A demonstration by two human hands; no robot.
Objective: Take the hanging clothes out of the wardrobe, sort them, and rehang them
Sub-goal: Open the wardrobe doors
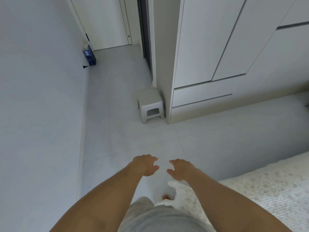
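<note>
A tall white wardrobe (209, 47) fills the upper right, its doors closed and drawer fronts below them. No clothes or hangers are in view. My left hand (145, 164) and my right hand (180, 169) are stretched out side by side over the pale floor, low in the middle of the view. Both hold nothing, with fingers loosely bent and the fingertips facing each other a small gap apart. The wardrobe stands well ahead and to the right of both hands.
A small grey plastic stool (150, 105) stands against the wardrobe's left corner. A blue box (89, 55) leans on the left wall by a white door (107, 22). A bed with a cream textured cover (267, 195) lies at the lower right.
</note>
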